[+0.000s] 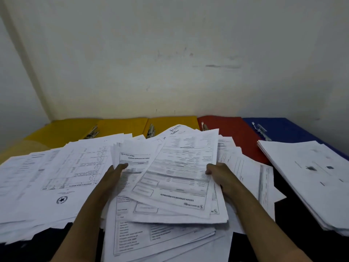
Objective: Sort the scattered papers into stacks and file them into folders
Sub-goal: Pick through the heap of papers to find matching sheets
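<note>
Both hands grip a loose sheaf of forms (pixel 175 178), the left hand (pixel 115 173) and right hand (pixel 219 174) at opposite edges. Open folders (pixel 232 127) line the wall behind.

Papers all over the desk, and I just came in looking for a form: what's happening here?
A person is sorting printed forms. The left hand and the right hand each grip a side of a loose bundle of sheets, held above the scattered papers on the desk. A neater stack lies to the right. Along the wall, open yellow folders, a red folder and a blue folder lie ready; none visibly has sheets clipped in yet.
</note>
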